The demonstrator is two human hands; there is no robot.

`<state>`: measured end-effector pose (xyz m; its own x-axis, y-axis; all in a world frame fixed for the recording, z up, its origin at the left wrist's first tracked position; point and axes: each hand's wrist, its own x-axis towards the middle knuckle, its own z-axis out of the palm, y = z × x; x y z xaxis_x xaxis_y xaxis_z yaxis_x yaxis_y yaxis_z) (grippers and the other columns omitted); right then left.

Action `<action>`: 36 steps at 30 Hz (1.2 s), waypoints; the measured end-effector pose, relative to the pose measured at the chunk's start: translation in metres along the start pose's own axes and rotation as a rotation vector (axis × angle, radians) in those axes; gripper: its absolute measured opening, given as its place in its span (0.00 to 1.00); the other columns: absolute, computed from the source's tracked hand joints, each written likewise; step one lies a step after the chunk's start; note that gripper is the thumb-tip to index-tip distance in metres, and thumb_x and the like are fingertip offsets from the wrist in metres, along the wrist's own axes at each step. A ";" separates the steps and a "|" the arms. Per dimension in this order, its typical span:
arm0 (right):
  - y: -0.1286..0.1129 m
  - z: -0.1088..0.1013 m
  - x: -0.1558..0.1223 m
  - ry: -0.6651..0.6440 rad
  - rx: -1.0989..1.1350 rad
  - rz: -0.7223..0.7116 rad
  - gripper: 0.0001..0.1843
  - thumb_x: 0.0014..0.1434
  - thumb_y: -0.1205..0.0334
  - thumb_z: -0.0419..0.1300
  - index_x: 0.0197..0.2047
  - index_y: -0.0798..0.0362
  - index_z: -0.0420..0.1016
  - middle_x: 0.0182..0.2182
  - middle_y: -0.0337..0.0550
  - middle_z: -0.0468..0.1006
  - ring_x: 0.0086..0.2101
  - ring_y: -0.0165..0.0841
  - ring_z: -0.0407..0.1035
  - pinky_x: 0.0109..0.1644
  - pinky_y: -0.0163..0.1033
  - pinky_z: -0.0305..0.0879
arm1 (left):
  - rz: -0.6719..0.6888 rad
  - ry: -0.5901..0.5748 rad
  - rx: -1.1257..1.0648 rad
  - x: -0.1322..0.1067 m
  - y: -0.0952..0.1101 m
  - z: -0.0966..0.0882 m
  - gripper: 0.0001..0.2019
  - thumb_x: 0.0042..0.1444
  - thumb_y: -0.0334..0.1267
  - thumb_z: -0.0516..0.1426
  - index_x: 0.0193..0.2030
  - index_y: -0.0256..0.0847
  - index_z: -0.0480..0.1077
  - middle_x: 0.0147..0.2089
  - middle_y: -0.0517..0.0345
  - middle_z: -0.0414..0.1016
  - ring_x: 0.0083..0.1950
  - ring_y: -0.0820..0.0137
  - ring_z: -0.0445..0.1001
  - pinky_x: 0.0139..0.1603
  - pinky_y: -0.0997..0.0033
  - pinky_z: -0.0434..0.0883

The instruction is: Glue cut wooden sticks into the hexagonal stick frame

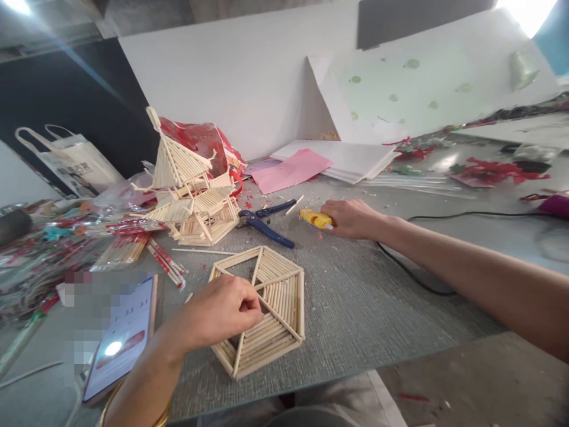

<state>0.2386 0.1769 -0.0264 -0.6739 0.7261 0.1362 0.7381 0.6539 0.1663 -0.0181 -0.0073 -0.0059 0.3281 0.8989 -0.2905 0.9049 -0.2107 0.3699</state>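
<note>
A hexagonal frame of thin wooden sticks (278,284) lies flat on the table, some of its triangular sections filled with parallel sticks and others open. Over its middle is my left hand (226,308), fingers curled and pinched together. Whatever they pinch, if anything, is hidden. Farther off to the right, my right hand (351,218) is wrapped round a yellow glue gun (315,219), which rests low at the tabletop with its pale tip showing. Blue-handled cutters (269,222) lie between the glue gun and a stick-built pavilion model (186,184).
A phone (122,338) lies at the left front, near packs of sticks (120,249) and plastic wrapping. A black cord (400,273) loops across the right side. Pink paper (291,171) and white boards (355,159) lie at the back. The table's front edge (338,376) is close to my lap.
</note>
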 end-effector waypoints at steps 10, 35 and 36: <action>-0.001 -0.002 -0.001 -0.011 0.003 0.001 0.13 0.53 0.55 0.50 0.36 0.55 0.68 0.34 0.46 0.71 0.29 0.32 0.65 0.24 0.36 0.43 | -0.009 0.029 0.012 -0.001 -0.003 0.001 0.12 0.51 0.38 0.49 0.23 0.38 0.69 0.26 0.60 0.71 0.28 0.74 0.67 0.30 0.73 0.58; 0.000 0.001 0.000 -0.009 -0.005 0.007 0.13 0.54 0.54 0.50 0.36 0.54 0.68 0.35 0.45 0.71 0.29 0.33 0.65 0.24 0.36 0.42 | -0.040 0.031 0.021 0.000 0.001 0.004 0.11 0.48 0.39 0.50 0.23 0.39 0.70 0.21 0.62 0.68 0.24 0.76 0.64 0.25 0.74 0.55; 0.000 0.001 0.000 -0.009 -0.006 0.008 0.13 0.54 0.54 0.51 0.36 0.54 0.68 0.35 0.45 0.71 0.29 0.33 0.65 0.25 0.36 0.42 | -0.040 0.030 0.023 0.000 0.001 0.004 0.11 0.48 0.39 0.50 0.23 0.39 0.70 0.21 0.62 0.68 0.24 0.76 0.65 0.25 0.74 0.55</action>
<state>0.2383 0.1774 -0.0274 -0.6679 0.7330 0.1289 0.7431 0.6470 0.1707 -0.0162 -0.0089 -0.0091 0.2838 0.9179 -0.2773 0.9230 -0.1832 0.3384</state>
